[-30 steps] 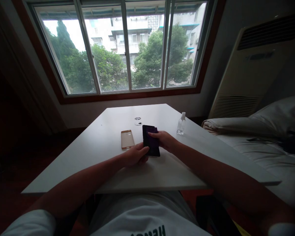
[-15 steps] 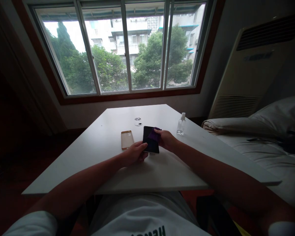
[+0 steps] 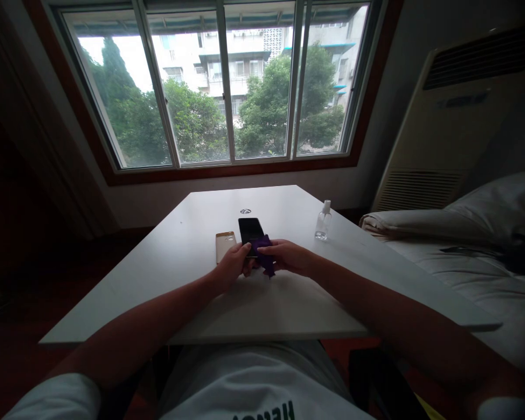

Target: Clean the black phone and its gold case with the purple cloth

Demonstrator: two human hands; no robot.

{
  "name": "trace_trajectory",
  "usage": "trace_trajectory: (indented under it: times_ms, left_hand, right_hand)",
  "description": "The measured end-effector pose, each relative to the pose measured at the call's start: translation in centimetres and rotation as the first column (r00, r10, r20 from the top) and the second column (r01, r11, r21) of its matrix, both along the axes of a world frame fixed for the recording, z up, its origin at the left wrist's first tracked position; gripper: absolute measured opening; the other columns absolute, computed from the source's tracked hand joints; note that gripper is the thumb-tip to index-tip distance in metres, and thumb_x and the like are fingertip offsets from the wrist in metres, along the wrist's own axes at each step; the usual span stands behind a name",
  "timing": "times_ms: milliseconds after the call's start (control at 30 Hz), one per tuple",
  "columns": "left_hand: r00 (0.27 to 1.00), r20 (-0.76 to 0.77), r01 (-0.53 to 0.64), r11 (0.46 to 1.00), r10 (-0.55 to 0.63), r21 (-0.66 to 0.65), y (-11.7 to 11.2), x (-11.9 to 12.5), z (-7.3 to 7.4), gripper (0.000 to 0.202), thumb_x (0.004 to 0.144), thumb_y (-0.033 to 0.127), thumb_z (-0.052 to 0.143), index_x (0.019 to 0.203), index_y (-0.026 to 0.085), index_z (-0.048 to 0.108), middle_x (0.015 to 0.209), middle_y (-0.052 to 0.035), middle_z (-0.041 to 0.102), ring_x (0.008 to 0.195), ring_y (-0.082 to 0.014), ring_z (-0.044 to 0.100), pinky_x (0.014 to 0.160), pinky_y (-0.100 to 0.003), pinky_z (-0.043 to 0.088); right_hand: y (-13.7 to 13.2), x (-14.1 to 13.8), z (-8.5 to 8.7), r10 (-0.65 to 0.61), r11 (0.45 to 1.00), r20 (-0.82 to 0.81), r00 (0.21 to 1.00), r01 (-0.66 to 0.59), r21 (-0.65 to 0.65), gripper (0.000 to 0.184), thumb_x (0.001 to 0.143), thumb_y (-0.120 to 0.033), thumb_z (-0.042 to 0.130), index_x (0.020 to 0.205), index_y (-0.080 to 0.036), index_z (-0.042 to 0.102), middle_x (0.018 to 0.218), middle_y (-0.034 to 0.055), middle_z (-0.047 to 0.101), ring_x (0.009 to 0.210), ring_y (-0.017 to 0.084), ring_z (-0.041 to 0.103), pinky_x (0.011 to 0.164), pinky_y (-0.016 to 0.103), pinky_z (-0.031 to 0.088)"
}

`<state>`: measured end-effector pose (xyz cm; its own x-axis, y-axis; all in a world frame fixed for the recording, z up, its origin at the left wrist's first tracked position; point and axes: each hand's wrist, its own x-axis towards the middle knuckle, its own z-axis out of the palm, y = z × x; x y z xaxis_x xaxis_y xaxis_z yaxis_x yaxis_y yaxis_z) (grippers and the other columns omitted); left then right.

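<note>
A black smartphone (image 3: 250,228) is gripped at its lower left by my left hand (image 3: 231,265), thumb on the front edge. My right hand (image 3: 289,256) pinches a purple cloth (image 3: 265,256), which lies against the phone's lower right part and hangs down past its edge. The cloth and fingers cover the bottom of the phone. Just left of the phone, a clear phone case with a gold rim (image 3: 224,246) lies on the white table (image 3: 188,233).
A clear spray bottle (image 3: 322,221) stands upright at the table's right side. A small round dark-and-white mark or piece (image 3: 245,211) shows behind the phone. Bedding (image 3: 441,256) lies to the right, beside a tall air conditioner (image 3: 446,128). The window (image 3: 227,87) is ahead.
The phone has shifted left and stands straighter, now hiding the nearer round mark. My right hand has brought the cloth down and left, from the phone's upper right to its lower right.
</note>
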<state>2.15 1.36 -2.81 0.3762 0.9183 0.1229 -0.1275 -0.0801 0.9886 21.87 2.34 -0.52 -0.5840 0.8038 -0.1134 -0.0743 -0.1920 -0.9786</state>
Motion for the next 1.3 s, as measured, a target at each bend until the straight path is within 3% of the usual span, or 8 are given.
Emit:
trace_trajectory:
  times_ms: [400,600,867,1133,1300]
  left_hand:
    - [0.997,0.009,0.076,0.996,-0.076,-0.040,0.0,0.2,-0.4,0.048,0.089,0.063,0.057,0.087,0.015,0.050,0.062,0.0024,0.053,0.043,-0.0078,0.044,0.043,-0.022,0.038]
    - [0.990,-0.056,0.130,0.991,-0.128,0.020,0.0,0.1,-0.8,0.055,0.088,0.070,0.052,0.089,0.015,0.050,0.061,-0.0009,0.058,0.044,-0.0094,0.049,0.043,-0.021,0.036]
    - [0.984,-0.027,0.171,0.979,-0.175,-0.110,0.2,0.3,-0.7,0.082,0.081,0.085,0.042,0.107,0.009,0.058,0.063,-0.0050,0.062,0.044,-0.0119,0.052,0.045,-0.024,0.042]
    - [0.991,-0.061,0.109,0.986,-0.118,-0.126,0.1,0.3,-0.3,0.074,0.084,0.083,0.040,0.075,0.011,0.057,0.061,-0.0064,0.060,0.042,-0.0114,0.050,0.043,-0.025,0.039]
    - [0.994,-0.064,0.077,0.989,-0.086,-0.129,0.0,0.3,0.0,0.065,0.089,0.075,0.042,0.078,0.012,0.055,0.060,-0.0048,0.060,0.041,-0.0116,0.050,0.043,-0.025,0.039]
  right_hand:
    - [0.1,-0.3,-0.8,-0.065,0.997,0.108,0.992,0.059,0.055,0.046,0.080,-0.041,0.078,0.113,-0.011,0.066,0.105,0.0164,0.073,0.088,0.024,0.072,0.069,0.030,0.061]
    - [0.2,-0.6,-1.6,-0.121,0.990,0.169,0.978,0.106,0.095,0.052,0.076,-0.050,0.080,0.109,-0.011,0.067,0.093,0.0149,0.074,0.076,0.022,0.072,0.058,0.027,0.058]
    - [0.2,-1.1,-0.9,-0.222,0.971,0.250,0.942,0.190,0.146,0.043,0.085,-0.050,0.070,0.098,-0.010,0.064,0.073,0.0132,0.072,0.052,0.019,0.065,0.037,0.023,0.043]
    - [1.0,-0.8,-1.3,-0.333,0.939,0.187,0.924,0.307,0.154,0.037,0.094,-0.045,0.055,0.077,-0.013,0.057,0.052,0.0066,0.059,0.035,0.013,0.046,0.031,0.023,0.031]
    - [1.1,-0.8,-1.7,-0.385,0.919,0.138,0.913,0.366,0.146,0.031,0.092,-0.042,0.057,0.077,-0.016,0.054,0.048,0.0016,0.051,0.036,0.012,0.042,0.032,0.023,0.028]
